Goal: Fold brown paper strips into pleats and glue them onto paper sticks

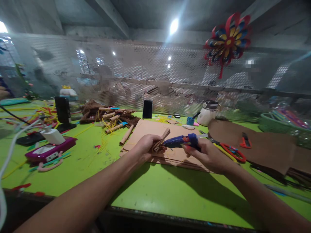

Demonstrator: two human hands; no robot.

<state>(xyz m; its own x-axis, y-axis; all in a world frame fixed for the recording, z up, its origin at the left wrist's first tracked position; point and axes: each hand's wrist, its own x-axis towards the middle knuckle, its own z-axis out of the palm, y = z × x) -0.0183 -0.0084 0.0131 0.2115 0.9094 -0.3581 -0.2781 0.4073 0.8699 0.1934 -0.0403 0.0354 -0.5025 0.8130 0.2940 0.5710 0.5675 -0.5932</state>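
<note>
My left hand (145,145) is closed around a folded strip of brown paper (160,141), its pleats standing up past the fingers. In my right hand (209,155) is a blue glue gun (178,141), gripped by its handle, with a clear glue stick (202,136) poking out of its back end. The gun's nozzle points left and meets or nearly meets the folded paper; the exact contact is too small to tell. Beneath both hands lies a stack of brown paper sheets (148,127).
Red-handled scissors (233,152) and a red cutter (246,140) lie right, near large brown paper (257,149). Rolled paper tubes (114,124) and yellow strings are at back left. A purple power strip (50,150) with a white cable sits left. A phone (147,109) stands behind.
</note>
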